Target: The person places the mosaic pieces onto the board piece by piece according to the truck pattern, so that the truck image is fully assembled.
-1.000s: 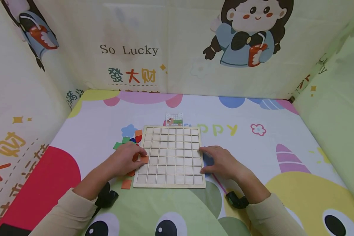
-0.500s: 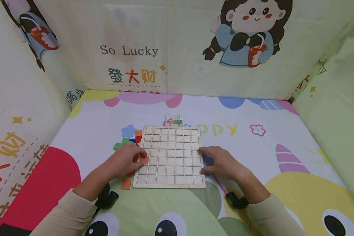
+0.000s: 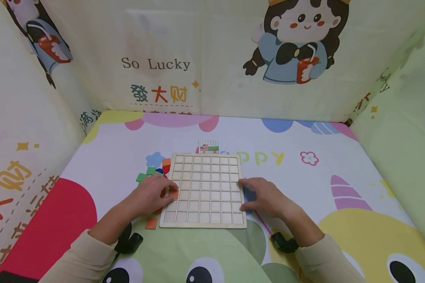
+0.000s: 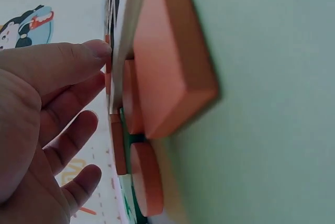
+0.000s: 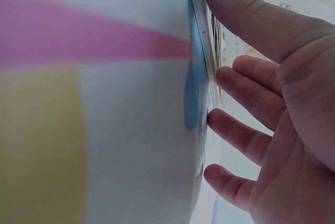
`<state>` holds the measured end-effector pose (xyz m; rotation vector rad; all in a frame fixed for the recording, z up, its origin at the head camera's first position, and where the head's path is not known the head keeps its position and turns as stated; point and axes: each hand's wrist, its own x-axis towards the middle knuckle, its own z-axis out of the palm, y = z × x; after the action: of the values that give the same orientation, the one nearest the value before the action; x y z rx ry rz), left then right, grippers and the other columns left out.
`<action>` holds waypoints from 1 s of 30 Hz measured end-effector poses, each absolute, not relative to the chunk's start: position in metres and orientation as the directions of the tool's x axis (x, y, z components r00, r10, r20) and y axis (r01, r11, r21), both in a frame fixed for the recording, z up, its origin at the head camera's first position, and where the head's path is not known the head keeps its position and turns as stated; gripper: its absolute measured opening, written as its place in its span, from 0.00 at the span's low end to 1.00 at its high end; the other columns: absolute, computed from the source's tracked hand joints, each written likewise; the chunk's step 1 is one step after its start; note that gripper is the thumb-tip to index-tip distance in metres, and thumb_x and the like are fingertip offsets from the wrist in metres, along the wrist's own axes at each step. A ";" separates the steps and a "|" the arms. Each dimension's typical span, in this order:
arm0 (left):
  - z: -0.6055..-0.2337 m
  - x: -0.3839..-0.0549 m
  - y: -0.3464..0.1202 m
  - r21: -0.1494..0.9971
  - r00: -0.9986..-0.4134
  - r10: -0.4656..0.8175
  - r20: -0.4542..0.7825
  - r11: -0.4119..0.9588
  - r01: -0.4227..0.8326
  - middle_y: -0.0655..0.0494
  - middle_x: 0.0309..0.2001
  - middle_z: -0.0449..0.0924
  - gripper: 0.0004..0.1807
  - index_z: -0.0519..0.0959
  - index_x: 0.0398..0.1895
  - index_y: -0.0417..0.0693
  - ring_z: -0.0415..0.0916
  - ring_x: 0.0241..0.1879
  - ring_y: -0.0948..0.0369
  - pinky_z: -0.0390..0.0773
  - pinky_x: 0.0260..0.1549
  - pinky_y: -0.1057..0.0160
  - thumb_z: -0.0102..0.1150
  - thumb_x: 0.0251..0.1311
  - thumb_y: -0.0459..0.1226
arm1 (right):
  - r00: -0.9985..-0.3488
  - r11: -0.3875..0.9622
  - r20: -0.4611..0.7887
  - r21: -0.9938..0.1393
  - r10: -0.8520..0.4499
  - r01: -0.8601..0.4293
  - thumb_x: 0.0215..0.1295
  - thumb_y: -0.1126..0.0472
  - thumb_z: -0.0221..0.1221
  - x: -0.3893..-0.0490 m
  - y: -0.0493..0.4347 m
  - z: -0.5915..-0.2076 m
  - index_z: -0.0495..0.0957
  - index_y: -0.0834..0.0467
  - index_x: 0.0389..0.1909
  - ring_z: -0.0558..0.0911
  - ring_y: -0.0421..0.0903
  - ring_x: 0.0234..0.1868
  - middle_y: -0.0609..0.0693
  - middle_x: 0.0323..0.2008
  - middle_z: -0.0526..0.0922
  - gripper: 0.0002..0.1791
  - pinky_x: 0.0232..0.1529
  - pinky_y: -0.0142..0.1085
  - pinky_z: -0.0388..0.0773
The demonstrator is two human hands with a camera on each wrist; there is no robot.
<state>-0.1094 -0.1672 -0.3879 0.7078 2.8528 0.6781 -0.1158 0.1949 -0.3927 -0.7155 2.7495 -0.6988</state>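
Little has shifted: the left hand (image 3: 149, 193) has drawn thumb and index closer about an orange tile (image 3: 174, 194) on the grid board's (image 3: 202, 226) left column, apparently unreleased, while the right hand's (image 3: 266, 197) spread fingers touch the opposite edge.

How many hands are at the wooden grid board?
2: the left hand is at the left side of the wooden grid board, pinching an orange tile; the right hand touches its right edge. No other hand shows.
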 end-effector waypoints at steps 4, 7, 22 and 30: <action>-0.383 -0.109 -0.170 0.472 -0.890 0.454 -0.045 0.795 0.382 0.60 0.35 0.76 0.15 0.85 0.48 0.47 0.70 0.47 0.54 0.76 0.39 0.57 0.72 0.57 0.37 | -0.858 0.766 -0.081 -0.498 -0.507 -0.405 0.52 0.53 0.75 -0.116 0.195 -0.394 0.73 0.63 0.66 0.71 0.62 0.64 0.61 0.61 0.76 0.40 0.63 0.57 0.65; -0.381 -0.109 -0.175 0.477 -0.899 0.436 -0.043 0.799 0.365 0.55 0.44 0.79 0.17 0.85 0.50 0.48 0.71 0.51 0.51 0.78 0.45 0.52 0.72 0.57 0.37 | -0.859 0.767 -0.081 -0.498 -0.506 -0.405 0.52 0.53 0.75 -0.116 0.195 -0.394 0.73 0.63 0.66 0.72 0.62 0.64 0.61 0.61 0.76 0.40 0.63 0.57 0.65; -0.378 -0.108 -0.195 0.441 -0.916 0.398 -0.039 0.830 0.342 0.50 0.48 0.80 0.18 0.85 0.51 0.47 0.71 0.53 0.48 0.80 0.45 0.48 0.73 0.56 0.39 | -0.858 0.769 -0.085 -0.494 -0.507 -0.406 0.52 0.53 0.75 -0.114 0.197 -0.392 0.73 0.63 0.66 0.71 0.62 0.64 0.61 0.62 0.76 0.41 0.63 0.57 0.65; -0.379 -0.108 -0.201 0.439 -0.923 0.374 -0.093 0.848 0.299 0.53 0.44 0.80 0.17 0.86 0.50 0.49 0.71 0.50 0.50 0.82 0.38 0.56 0.73 0.56 0.40 | -0.857 0.770 -0.094 -0.495 -0.507 -0.401 0.53 0.52 0.75 -0.114 0.196 -0.391 0.72 0.62 0.66 0.71 0.61 0.64 0.60 0.62 0.76 0.41 0.63 0.58 0.65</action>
<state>-0.1084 -0.2006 -0.3793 0.5230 2.8497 0.6341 -0.1145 0.1965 -0.3906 -0.7132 2.7431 -0.6934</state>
